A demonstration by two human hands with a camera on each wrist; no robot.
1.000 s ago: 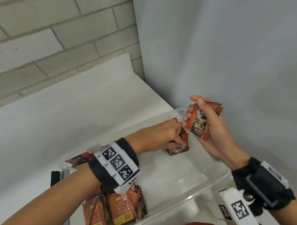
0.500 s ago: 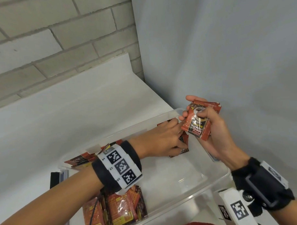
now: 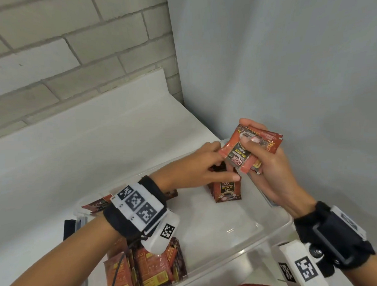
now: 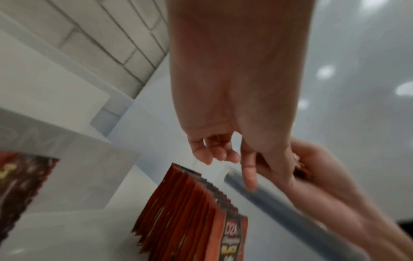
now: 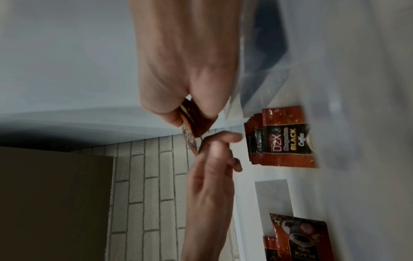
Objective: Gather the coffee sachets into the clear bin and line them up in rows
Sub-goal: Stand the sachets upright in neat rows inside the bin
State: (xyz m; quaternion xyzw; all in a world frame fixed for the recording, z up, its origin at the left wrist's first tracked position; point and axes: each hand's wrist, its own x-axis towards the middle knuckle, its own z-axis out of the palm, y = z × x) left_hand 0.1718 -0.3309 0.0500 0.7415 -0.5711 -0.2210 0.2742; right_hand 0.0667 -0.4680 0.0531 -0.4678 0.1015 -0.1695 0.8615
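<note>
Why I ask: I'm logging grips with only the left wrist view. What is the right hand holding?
Observer: The right hand holds a fanned bunch of sachets, thumb pressed on top.
Operator: Is the left hand taking one?
Observer: The left hand reaches its fingertips to the bunch's corner; I cannot confirm a pinch.
Operator: Any sachets unsorted?
Observer: A loose pile lies flat in the clear bin, in its near corner beneath the left wrist.
</note>
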